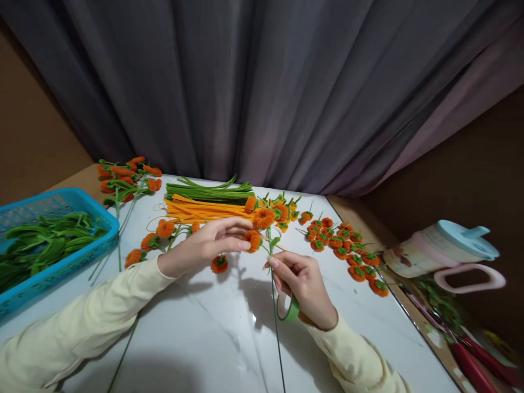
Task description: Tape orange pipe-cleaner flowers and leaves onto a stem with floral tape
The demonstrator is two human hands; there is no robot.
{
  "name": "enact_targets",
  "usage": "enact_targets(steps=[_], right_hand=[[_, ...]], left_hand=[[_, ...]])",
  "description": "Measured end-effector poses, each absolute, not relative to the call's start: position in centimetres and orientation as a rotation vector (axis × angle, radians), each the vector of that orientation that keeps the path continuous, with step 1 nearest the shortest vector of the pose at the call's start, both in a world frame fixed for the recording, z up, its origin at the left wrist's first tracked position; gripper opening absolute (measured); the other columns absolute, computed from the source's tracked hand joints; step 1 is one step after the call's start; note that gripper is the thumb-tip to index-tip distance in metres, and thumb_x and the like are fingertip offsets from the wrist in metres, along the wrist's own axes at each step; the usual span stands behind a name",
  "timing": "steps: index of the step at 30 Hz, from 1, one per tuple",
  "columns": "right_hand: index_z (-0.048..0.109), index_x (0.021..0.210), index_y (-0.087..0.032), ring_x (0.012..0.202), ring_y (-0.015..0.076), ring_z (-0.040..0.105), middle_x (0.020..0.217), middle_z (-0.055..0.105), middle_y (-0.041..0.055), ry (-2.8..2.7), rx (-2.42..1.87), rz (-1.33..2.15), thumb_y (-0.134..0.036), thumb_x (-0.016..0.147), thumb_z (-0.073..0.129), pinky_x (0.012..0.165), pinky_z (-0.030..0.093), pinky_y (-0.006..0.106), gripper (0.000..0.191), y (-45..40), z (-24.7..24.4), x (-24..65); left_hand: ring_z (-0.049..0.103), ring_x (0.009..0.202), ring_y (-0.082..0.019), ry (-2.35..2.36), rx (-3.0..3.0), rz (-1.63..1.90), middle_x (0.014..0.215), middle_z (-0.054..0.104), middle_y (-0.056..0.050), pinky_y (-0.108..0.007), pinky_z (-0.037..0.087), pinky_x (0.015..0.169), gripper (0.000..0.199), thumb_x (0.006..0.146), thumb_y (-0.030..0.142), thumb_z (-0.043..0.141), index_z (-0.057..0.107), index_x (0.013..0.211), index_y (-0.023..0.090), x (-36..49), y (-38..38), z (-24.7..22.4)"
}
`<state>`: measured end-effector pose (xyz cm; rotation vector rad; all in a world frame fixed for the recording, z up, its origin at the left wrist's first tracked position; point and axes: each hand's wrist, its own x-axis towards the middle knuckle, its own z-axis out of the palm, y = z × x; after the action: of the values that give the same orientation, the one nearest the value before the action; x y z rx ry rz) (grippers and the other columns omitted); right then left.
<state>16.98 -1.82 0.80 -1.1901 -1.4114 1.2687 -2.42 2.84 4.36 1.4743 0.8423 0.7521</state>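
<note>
Between finger and thumb of my right hand (305, 284) is the thin green stem (276, 322) of a flower spray, held upright over the table. A roll of green tape (291, 310) hangs under that palm. Several orange blooms top the spray, among them a large one (263, 218). My left hand (215, 240) reaches in from the left, its thumb and fingertips at a lower orange bloom (252, 240); its fingers are slightly curved and partly apart, and whether they grip the bloom is unclear. A single orange flower head (219, 264) lies below my left hand.
Green strips (208, 192) and orange strips (204, 208) lie at the back. A blue basket (110, 221) of leaves is left, near finished sprays (126, 177). Loose flower heads (339, 243), a lidded cup (442, 248) and red-handled tools (470, 363) are right.
</note>
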Motion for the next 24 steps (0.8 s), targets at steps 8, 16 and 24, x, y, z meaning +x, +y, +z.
enact_targets(steps=[8,16,24], right_hand=[[0.055,0.059,-0.014,0.041,0.0079,0.034,0.043,0.046,-0.0025,-1.646,-1.308,0.984,-0.036,0.086,0.05,0.04,0.028,0.02,0.035,-2.5,0.5,16.8],[0.054,0.058,-0.014,0.041,0.0078,0.037,0.043,0.046,-0.0035,-1.733,-1.324,0.889,-0.03,0.088,0.047,0.044,0.03,0.02,0.035,-3.0,0.5,16.2],[0.053,0.055,-0.015,0.038,0.0081,0.037,0.042,0.047,-0.0032,-1.728,-1.338,0.872,-0.03,0.087,0.046,0.042,0.029,0.02,0.036,-3.3,0.8,15.7]], left_hand=[[0.06,0.083,-0.016,0.858,1.466,0.739,0.086,0.065,-0.004,-0.026,0.045,0.074,0.02,0.076,0.031,0.062,0.054,0.084,0.016,-1.8,2.9,2.5],[0.059,0.083,-0.014,0.877,1.438,0.823,0.089,0.064,-0.002,-0.025,0.044,0.073,0.021,0.076,0.032,0.062,0.057,0.09,0.016,-1.7,2.9,2.3],[0.061,0.086,-0.018,0.918,1.343,0.861,0.089,0.065,-0.004,-0.029,0.045,0.074,0.036,0.072,0.033,0.066,0.05,0.099,0.017,-1.4,2.5,2.3]])
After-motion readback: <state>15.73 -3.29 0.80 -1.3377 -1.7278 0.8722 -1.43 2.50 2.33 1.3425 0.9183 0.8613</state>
